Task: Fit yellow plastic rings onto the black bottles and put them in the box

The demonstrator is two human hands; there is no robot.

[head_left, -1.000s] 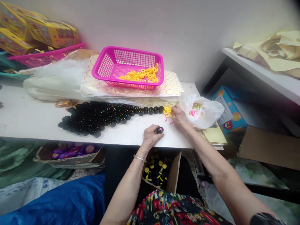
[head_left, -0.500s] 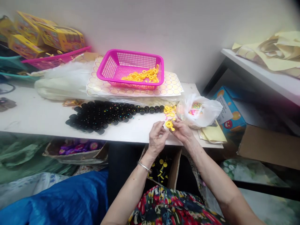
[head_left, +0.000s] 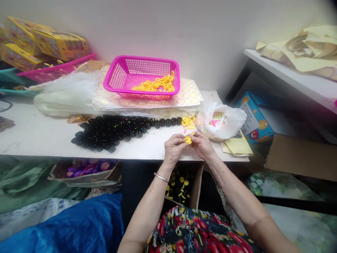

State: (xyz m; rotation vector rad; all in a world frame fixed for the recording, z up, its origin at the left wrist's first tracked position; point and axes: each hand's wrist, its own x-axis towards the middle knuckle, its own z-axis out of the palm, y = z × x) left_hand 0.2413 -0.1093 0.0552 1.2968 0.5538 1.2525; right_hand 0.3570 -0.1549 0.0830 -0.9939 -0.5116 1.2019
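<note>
Between my two hands, over the table's front edge, is a small yellow plastic ring piece (head_left: 187, 140). My left hand (head_left: 173, 150) pinches it from the left, and my right hand (head_left: 203, 146) grips it from the right. Fingers cover part of it. Just beyond them lie several loose yellow ring pieces (head_left: 187, 121) with tiny pink bits nearby. Black cylindrical pieces (head_left: 116, 128) stand packed together on the left, narrowing into a single row that reaches the yellow rings. A white plastic bag (head_left: 229, 123) with colourful contents sits right of my hands.
A pink basket (head_left: 142, 95) of yellow rings rests on sticker sheets (head_left: 191, 93) at the back. Below the table, a cardboard box (head_left: 196, 189) holds black-and-yellow pieces. Another box (head_left: 86, 179) contains purple items. A blue carton (head_left: 254, 119) stands right.
My left hand has closed onto the yellow ring piece, which my right hand held before. The piece has turned and is more covered by fingers. The view has shifted slightly.
</note>
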